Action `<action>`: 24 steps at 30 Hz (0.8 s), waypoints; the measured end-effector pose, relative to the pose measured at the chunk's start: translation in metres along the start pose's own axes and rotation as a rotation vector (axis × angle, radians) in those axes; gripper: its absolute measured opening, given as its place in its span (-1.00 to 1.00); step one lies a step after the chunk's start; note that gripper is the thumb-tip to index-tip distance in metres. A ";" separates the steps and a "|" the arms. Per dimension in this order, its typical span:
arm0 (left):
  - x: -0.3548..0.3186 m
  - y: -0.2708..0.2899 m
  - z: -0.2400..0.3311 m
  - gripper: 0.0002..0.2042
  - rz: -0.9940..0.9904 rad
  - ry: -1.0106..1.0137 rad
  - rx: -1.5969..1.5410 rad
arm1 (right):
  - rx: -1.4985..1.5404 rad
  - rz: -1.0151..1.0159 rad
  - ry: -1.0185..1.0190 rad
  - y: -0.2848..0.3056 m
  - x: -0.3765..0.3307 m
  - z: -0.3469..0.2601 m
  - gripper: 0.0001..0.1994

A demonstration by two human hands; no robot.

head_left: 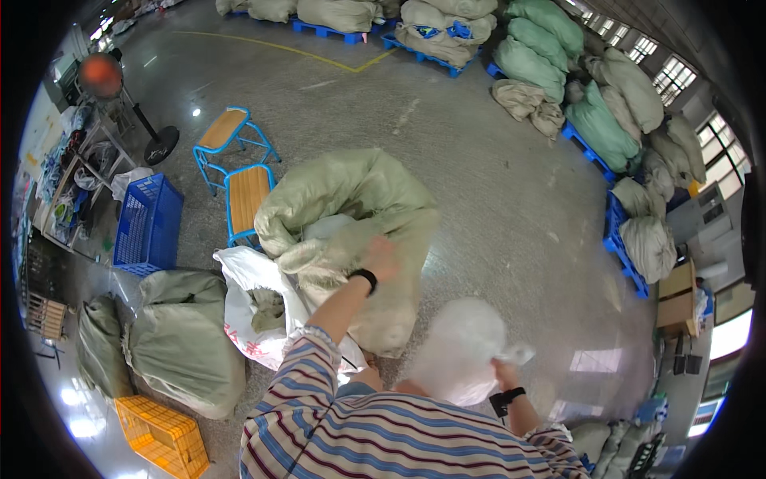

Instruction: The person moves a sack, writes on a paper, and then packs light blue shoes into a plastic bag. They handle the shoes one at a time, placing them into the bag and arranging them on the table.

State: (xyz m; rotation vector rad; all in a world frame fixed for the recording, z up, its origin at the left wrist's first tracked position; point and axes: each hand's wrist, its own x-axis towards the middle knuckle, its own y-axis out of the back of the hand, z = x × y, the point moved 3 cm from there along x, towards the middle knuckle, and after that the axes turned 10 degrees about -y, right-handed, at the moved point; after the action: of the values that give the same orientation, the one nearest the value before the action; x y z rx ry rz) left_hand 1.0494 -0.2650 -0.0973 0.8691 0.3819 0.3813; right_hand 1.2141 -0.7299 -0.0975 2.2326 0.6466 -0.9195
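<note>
A large pale-green woven sack (391, 303) stands in front of me with its mouth gaping and its rim rolled outward. My left hand (381, 259) is over the near side of its rim; motion smears the fingers, and whether they grip the cloth cannot be told. Inside the sack's mouth, something whitish and translucent (329, 227) shows in part. At my right side, my right hand (504, 374) is closed on the gathered end of a clear plastic bag (463, 343), puffed out and cloudy. What the bag contains is hard to make out.
Left of the sack stand a white woven bag (247, 279), two blue-framed stools (251, 199), a blue crate (149, 227), a full green sack (187, 343) and a yellow crate (163, 439). A fan (104, 77) stands farther off. Sacks on blue pallets (590, 148) line the far right.
</note>
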 end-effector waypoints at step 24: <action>0.033 -0.052 0.189 -0.74 0.247 -0.213 -0.380 | -0.536 -1.076 0.956 -0.238 0.173 -0.447 -0.59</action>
State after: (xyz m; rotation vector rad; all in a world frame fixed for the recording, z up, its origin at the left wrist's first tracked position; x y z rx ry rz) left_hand 1.1752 -0.4043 -0.0330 0.5758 0.0004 0.5626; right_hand 1.3675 -0.2186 -0.0645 1.6166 2.3190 0.0606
